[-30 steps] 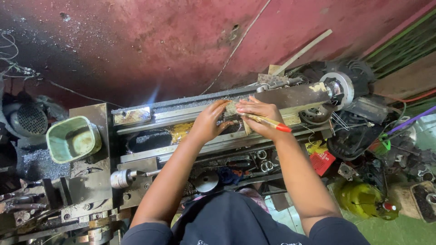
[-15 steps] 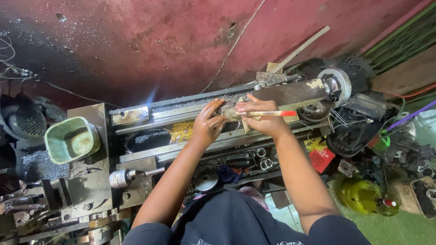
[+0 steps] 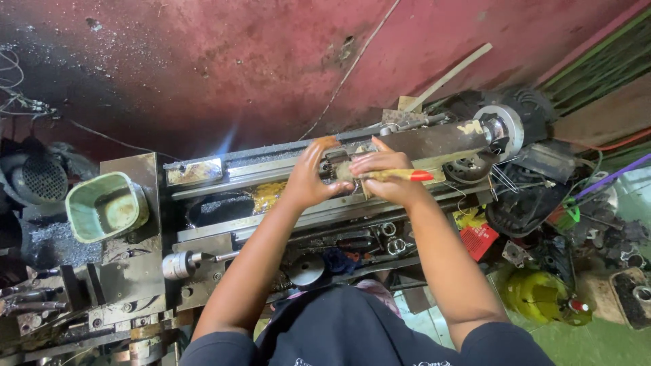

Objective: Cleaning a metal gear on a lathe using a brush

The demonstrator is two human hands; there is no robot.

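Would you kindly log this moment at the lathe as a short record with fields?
Setting: small metal lathe against a red wall
Left hand: left hand cupped on the lathe's carriage
Right hand: right hand gripping a red-tipped yellow tool, pressed to the same spot
Hands: close together, fingertips nearly meeting
Left of bed: green plastic tub
Lower right: yellow container on the floor
Workpiece: hidden by the hands

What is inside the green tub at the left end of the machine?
The green tub looks open and mostly empty, its inner walls stained with yellowish-brown residue. Whether any liquid or small parts sit on its bottom cannot be made out.
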